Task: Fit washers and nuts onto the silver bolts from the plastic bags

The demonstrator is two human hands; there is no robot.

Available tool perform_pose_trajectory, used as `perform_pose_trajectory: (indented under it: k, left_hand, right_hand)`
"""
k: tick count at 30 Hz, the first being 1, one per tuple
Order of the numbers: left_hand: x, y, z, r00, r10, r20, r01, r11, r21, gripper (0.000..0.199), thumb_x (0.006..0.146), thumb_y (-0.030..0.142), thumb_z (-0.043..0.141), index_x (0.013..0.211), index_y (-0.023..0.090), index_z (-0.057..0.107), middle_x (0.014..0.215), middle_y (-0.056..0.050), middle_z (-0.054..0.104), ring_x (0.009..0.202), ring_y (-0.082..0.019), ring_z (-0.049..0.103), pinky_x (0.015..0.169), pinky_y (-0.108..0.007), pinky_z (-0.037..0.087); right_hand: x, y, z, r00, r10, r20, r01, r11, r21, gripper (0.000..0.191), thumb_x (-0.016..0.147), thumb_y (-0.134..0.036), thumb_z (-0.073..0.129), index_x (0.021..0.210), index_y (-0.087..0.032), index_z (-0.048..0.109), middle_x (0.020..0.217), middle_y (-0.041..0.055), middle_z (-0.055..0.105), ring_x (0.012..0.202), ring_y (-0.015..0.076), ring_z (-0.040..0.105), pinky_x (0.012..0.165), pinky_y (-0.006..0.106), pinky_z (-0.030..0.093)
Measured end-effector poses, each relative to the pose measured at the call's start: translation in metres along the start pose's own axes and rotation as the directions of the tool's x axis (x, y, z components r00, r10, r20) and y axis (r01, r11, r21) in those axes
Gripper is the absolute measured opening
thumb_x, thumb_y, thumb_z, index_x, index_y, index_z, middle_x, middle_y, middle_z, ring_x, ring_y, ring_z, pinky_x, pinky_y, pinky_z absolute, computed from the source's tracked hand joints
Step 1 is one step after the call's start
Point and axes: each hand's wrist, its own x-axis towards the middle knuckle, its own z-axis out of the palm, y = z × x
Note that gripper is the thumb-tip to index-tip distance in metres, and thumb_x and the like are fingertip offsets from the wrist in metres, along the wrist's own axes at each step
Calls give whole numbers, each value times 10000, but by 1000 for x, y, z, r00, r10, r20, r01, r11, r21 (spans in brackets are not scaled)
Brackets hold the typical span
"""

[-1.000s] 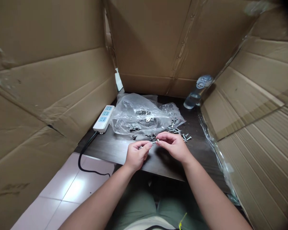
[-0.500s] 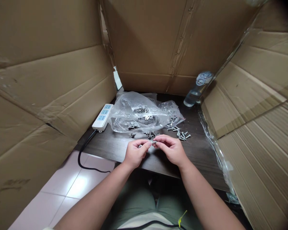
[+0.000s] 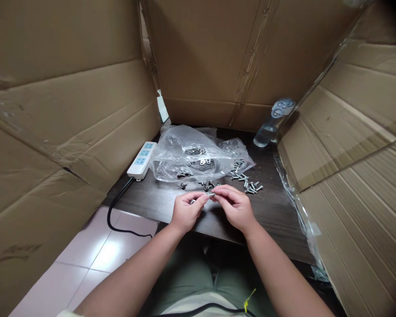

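Both hands meet above the near edge of the dark table [image 3: 277,224]: the left hand [image 3: 186,212] and the right hand [image 3: 236,208] each have thumb and forefinger clamped on a small metal bolt [image 3: 211,194], which spans the narrow gap between them. Beyond lie a clear plastic bag [image 3: 166,152] and, to its right, loose bolts [image 3: 251,188]; a power strip [image 3: 141,163] sits by the left edge, a bottle [image 3: 265,134] near the far right corner.
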Motion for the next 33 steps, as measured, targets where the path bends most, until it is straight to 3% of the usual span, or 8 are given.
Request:
perform_pose_trajectory:
  k: [5,9,16,20,28,31,33]
  left_hand:
    - [1,2,0,995,-88,43,95,979,-180,265,695,369,727,771,118,691,420,76,354,352,-19,253,347,-164,184]
    - [1,3,0,994,-97,41,104,969,-225,254,685,359,739,751,120,684,421,80,336,353,-16,241,344,-161,175]
    - [0,-2,0,999,-36,-10,35,994,-106,246,697,355,727,770,122,705,423,61,407,356,-26,292,349,-169,207]
    - [0,1,1,1000,-3,-22,2,1000,-24,246,703,368,715,772,132,720,425,48,455,363,-38,323,356,-178,233]
    - [-4,11,3,981,190,-44,-171,947,273,167,733,320,684,773,173,753,679,-52,705,609,-161,618,503,-227,447]
    - [-3,11,3,968,251,-28,-232,926,297,125,726,275,688,775,182,756,782,-67,728,708,-184,647,641,-263,499]
    - [-3,11,3,966,257,-16,-241,925,293,117,722,270,689,762,183,757,791,-71,726,703,-182,642,644,-267,499]
  right_hand:
    - [-2,2,3,999,28,-24,-28,1000,-12,138,868,-208,559,916,-210,689,951,74,637,743,164,631,689,326,570]
    - [-1,2,3,999,-8,-31,5,995,-103,145,862,-216,565,927,-221,694,949,81,652,865,202,630,767,352,553]
    - [-1,3,0,998,-56,-2,55,987,-150,158,856,-172,571,947,-224,689,941,74,657,894,197,624,806,346,519]
    - [0,3,0,1000,-22,16,23,994,-108,149,866,-182,559,940,-212,684,948,80,641,848,187,622,742,327,536]
    - [-3,4,-2,998,46,47,-43,997,-65,170,888,-269,529,951,-206,674,919,73,624,655,146,618,624,305,540]
    - [-4,5,-1,991,124,42,-122,991,-55,189,889,-310,528,942,-195,669,777,47,628,583,134,598,583,286,518]
    - [-4,6,1,969,243,42,-243,970,12,230,888,-364,527,938,-183,659,654,17,603,517,123,575,521,259,495]
